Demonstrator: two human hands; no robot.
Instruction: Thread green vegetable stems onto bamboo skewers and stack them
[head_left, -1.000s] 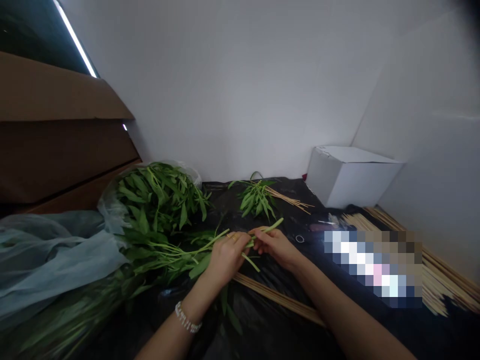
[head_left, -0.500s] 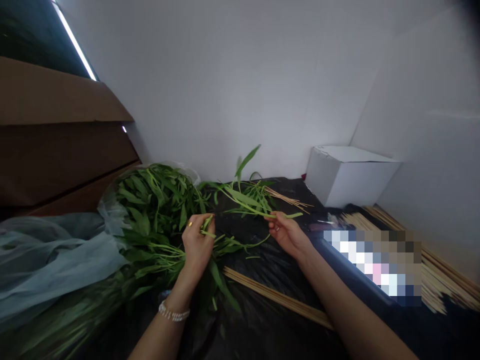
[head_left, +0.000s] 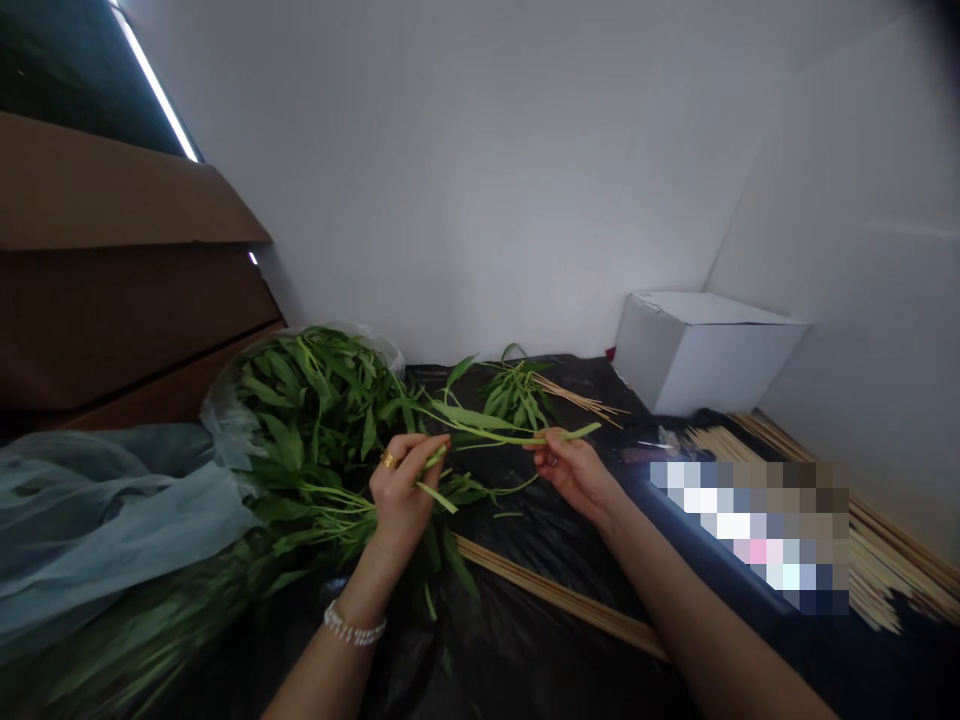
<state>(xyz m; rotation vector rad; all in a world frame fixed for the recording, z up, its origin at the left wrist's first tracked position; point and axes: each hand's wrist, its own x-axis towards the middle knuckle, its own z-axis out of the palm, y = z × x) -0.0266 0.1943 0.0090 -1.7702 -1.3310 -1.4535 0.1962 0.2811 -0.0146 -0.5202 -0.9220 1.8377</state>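
My right hand (head_left: 574,470) pinches a long leafy green stem (head_left: 499,437) near its cut end, which sticks out to the right. The stem's narrow leaves reach left, above my left hand (head_left: 405,482). That hand, with a gold ring and a bead bracelet at the wrist, is closed on short pieces of green stem (head_left: 439,497). Under and left of it lies a pile of leafy greens (head_left: 322,515), looking like water spinach. More greens (head_left: 315,390) fill a clear plastic bag behind. A small leafy bunch (head_left: 517,392) lies farther back beside thin sticks (head_left: 581,398).
Black plastic sheeting (head_left: 525,630) covers the work surface. A bundle of wooden sticks (head_left: 555,592) lies in front, more sticks (head_left: 870,560) at right. A white box (head_left: 705,350) stands against the wall. A blurred-out screen (head_left: 750,540) sits right. Cardboard (head_left: 112,190) rises left.
The leafy stem in my right hand has tipped lower, its upright leaf now down toward the left. My left hand has turned slightly and moved right; more of its stem pieces shows.
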